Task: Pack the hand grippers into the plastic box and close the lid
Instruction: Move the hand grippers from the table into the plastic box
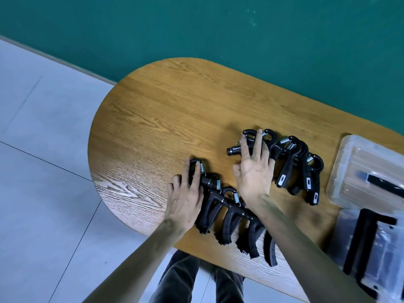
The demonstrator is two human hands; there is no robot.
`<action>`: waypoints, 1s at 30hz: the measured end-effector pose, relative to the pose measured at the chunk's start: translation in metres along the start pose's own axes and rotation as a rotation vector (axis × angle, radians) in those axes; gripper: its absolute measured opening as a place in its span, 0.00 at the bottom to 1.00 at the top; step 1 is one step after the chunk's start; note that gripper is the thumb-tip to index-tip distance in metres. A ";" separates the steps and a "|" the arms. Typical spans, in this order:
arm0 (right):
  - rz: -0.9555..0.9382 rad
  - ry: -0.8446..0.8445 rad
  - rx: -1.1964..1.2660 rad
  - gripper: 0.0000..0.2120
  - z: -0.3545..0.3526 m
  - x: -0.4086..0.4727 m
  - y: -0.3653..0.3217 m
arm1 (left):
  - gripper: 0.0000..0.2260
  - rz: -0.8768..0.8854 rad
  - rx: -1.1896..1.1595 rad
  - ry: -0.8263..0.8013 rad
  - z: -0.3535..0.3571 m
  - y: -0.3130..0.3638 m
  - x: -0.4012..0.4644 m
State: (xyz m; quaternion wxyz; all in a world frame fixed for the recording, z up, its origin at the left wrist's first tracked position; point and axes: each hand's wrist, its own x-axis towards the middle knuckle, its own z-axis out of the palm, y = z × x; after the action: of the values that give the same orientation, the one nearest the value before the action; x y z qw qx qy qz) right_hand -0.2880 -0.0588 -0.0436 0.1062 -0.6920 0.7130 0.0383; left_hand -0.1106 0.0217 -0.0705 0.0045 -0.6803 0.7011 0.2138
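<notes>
Several black hand grippers with steel springs lie on the wooden table in two rows. The near row runs along the front edge, and my left hand lies flat on its leftmost gripper, fingers spread. The far row sits further back; my right hand rests on its left end with fingers extended over a gripper. Neither hand has closed around anything. At the right edge stands the clear plastic box, and its lid with black clasps lies in front of it.
The oval wooden table stands against a green wall. Grey floor tiles lie to the left, and my legs show below the table's front edge. The table's rounded left end lies close to my left hand.
</notes>
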 end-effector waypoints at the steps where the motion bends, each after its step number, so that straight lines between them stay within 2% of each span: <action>1: -0.014 0.017 0.000 0.41 -0.004 -0.005 0.003 | 0.32 -0.012 0.004 0.015 -0.003 0.003 0.001; 11: -0.045 0.099 -0.003 0.40 -0.049 -0.049 0.053 | 0.28 -0.175 -0.071 0.160 -0.028 0.068 0.006; 21: -0.002 0.193 0.045 0.38 -0.110 -0.102 0.122 | 0.29 -0.072 -0.073 0.250 -0.064 0.177 -0.015; 30: 0.104 0.266 0.087 0.39 -0.154 -0.151 0.222 | 0.28 0.034 -0.156 0.270 -0.064 0.302 -0.042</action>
State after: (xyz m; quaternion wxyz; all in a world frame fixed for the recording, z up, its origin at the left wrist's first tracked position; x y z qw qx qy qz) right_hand -0.5212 0.0671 0.1172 0.0386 -0.6477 0.7568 -0.0792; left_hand -0.3783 0.0369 0.0884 -0.1464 -0.6892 0.6879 0.1743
